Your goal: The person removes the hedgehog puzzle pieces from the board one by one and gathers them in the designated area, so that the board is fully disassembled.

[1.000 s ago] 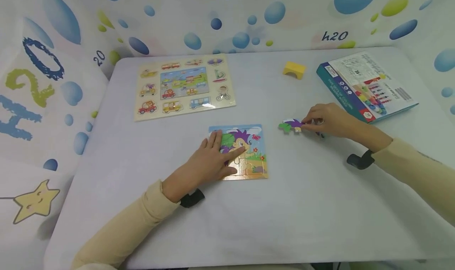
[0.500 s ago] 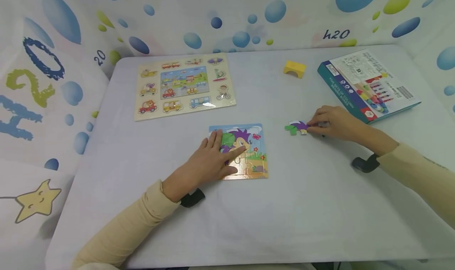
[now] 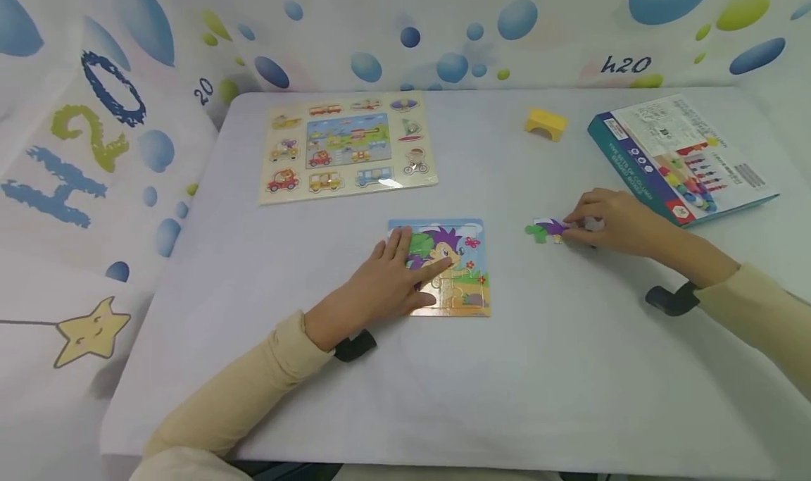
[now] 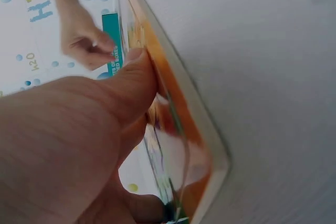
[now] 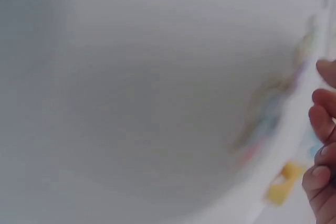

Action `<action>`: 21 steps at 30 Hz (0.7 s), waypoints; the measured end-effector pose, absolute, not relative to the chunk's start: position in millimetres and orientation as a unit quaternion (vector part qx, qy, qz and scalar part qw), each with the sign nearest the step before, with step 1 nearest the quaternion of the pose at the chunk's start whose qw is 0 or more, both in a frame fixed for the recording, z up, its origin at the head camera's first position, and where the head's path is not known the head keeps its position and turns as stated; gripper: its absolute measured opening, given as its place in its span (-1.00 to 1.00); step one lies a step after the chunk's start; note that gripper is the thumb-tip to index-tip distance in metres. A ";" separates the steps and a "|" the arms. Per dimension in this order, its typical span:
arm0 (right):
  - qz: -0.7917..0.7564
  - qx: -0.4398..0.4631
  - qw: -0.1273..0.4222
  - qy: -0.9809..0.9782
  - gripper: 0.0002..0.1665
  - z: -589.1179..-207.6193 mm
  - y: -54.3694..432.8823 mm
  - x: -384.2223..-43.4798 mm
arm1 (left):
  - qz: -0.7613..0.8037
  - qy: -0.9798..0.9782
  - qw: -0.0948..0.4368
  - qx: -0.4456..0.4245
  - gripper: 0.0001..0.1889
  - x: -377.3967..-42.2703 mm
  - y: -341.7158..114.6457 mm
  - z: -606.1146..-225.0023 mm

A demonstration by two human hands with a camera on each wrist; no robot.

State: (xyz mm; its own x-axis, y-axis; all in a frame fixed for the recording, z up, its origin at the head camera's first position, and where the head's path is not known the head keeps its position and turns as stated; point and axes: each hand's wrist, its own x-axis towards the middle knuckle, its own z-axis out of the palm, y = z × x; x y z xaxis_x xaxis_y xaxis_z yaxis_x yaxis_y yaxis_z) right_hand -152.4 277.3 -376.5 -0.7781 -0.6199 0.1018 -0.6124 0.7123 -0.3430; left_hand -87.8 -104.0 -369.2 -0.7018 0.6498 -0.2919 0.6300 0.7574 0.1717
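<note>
In the head view a square jigsaw puzzle (image 3: pixel 465 301) with a purple-haired hedgehog picture lies on the white table. My left hand (image 3: pixel 386 280) rests on its left part with fingers spread; the left wrist view shows the thumb (image 4: pixel 137 80) on the puzzle near its orange edge (image 4: pixel 197 174). Off to the right, my right hand (image 3: pixel 611 222) pinches a purple and green puzzle piece (image 3: pixel 547 230) between thumb and fingers. A bit of something shows under that hand, too hidden to tell. In the right wrist view only fingertips (image 5: pixel 321 124) appear, and the piece cannot be made out.
A wooden vehicle puzzle board (image 3: pixel 348 178) lies at the back left. Behind the right hand are a yellow arch block (image 3: pixel 545 124) and a teal and white box (image 3: pixel 684 158). Patterned cloth (image 3: pixel 431 30) rises behind the table.
My right hand has shifted slightly right with the puzzle piece. The left hand stays on the jigsaw puzzle. The head view has turned a little, moving the whole scene rightward.
</note>
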 end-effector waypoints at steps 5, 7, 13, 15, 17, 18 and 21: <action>-0.178 -0.337 0.030 0.924 -0.83 -354.9 231.1 -153.6 | 0.058 0.924 0.195 0.324 -0.35 -84.8 -106.2 -371.4; -0.173 -0.341 0.049 0.923 -0.85 -348.0 203.7 -155.4 | 0.066 0.928 0.195 0.309 -0.32 -82.8 -107.5 -372.4; -0.148 -0.363 0.107 0.914 -0.81 -346.1 130.6 -159.5 | 0.050 0.943 0.186 0.270 -0.29 -75.7 -109.6 -375.7; -0.137 -0.375 0.114 0.910 -0.79 -349.8 113.1 -160.2 | 0.043 0.945 0.185 0.267 -0.31 -73.5 -110.0 -376.1; -0.130 -0.386 0.110 0.907 -0.76 -355.3 98.8 -161.6 | 0.039 0.946 0.182 0.265 -0.32 -71.6 -110.9 -375.6; -0.128 -0.389 0.107 0.906 -0.75 -357.3 92.5 -162.1 | 0.037 0.947 0.180 0.263 -0.33 -70.8 -111.4 -374.8; -0.131 -0.385 0.099 0.908 -0.69 -362.2 77.9 -163.2 | 0.031 0.950 0.178 0.256 -0.34 -69.3 -112.9 -371.6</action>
State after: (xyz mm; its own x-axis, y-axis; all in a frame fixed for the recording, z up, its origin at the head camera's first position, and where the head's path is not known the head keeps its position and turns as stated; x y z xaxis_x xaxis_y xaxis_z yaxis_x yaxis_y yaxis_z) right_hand -163.2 77.9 -362.2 -0.6838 -0.7255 -0.0782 -0.6737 0.6689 -0.3141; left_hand -69.3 -112.9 -371.6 -0.8056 0.4975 -0.3217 0.4752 0.8669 0.1507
